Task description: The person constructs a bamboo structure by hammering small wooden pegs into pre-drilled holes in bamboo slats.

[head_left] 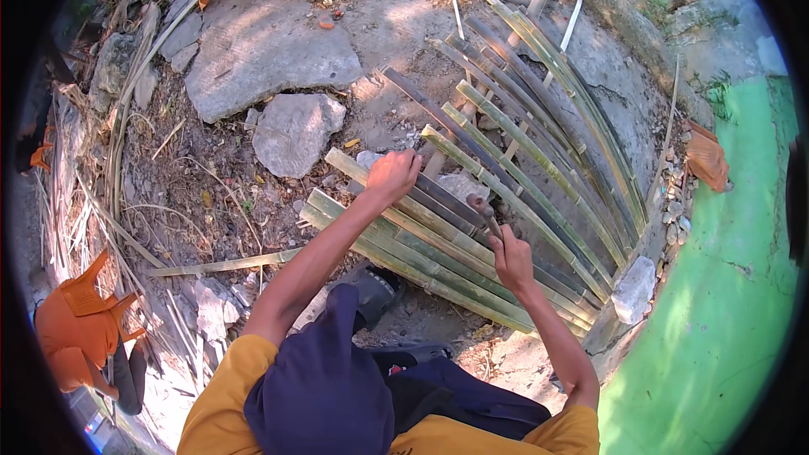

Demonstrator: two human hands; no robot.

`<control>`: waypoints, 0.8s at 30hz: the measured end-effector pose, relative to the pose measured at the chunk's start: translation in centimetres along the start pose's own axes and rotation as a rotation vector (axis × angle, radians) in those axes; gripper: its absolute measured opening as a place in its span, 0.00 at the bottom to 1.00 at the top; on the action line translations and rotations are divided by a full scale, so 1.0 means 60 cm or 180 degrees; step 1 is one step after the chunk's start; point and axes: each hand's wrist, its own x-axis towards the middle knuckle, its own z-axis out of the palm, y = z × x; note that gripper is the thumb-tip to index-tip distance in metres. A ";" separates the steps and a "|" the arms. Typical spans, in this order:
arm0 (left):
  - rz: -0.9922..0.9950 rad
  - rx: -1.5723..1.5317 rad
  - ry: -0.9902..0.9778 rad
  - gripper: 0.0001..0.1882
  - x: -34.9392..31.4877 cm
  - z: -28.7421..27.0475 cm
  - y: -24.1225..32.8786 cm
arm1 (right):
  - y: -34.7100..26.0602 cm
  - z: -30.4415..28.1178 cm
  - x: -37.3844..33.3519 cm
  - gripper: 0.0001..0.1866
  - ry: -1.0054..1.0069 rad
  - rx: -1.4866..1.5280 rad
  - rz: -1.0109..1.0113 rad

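Observation:
My right hand (512,259) is wrapped round the handle of a hammer (482,206), whose head is held over the split bamboo slats. My left hand (394,175) is closed at the upper ends of a dark bamboo slat (447,202) and a pale one beside it; its fingertips are turned away, so what they hold is hidden. Wider green bamboo strips (421,270) lie side by side nearest me. Farther right, more slats (539,152) fan out with gaps between them, lying across thin crosspieces (514,141).
Flat broken stone slabs (261,67) and a loose rock (298,133) lie on the dirt beyond my left hand. A white stone (634,290) sits by the slats' near right ends, beside green-painted ground (699,303). An orange plastic chair (80,320) stands at left.

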 end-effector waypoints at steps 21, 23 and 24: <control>0.0195 -0.0953 -0.1852 0.35 0.059 -0.029 -0.004 | 0.000 0.006 -0.234 0.16 0.0286 0.0598 0.1353; 0.0336 -0.0879 -0.1717 0.35 0.057 -0.044 0.007 | -0.014 0.005 -0.229 0.16 0.0192 0.0513 0.1236; 0.0362 -0.0761 -0.1881 0.38 0.060 -0.051 0.014 | -0.018 0.007 -0.228 0.16 0.0208 0.0514 0.1253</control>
